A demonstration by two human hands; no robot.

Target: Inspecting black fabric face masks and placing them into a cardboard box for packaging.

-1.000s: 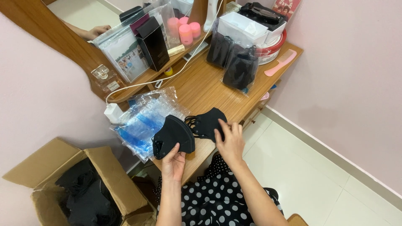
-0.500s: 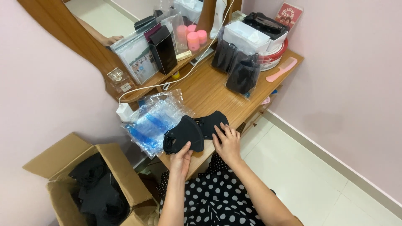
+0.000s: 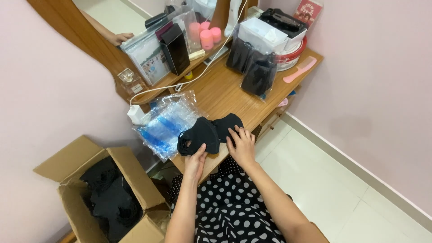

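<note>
Head view: left hand [image 3: 196, 163] fingers grip black masks [image 3: 208, 133]; right hand [image 3: 242, 145] fingers spread flat, hiding their edge.

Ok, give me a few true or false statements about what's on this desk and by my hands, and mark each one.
1. Both hands rest on black face masks at the wooden desk's front edge. True: left hand, right hand.
2. The cardboard box on the floor holds white towels. False: it holds black items.
3. A pink comb lies at the desk's far right corner. True.
4. The clear plastic bags lie right of the masks. False: they lie to their left.
</note>
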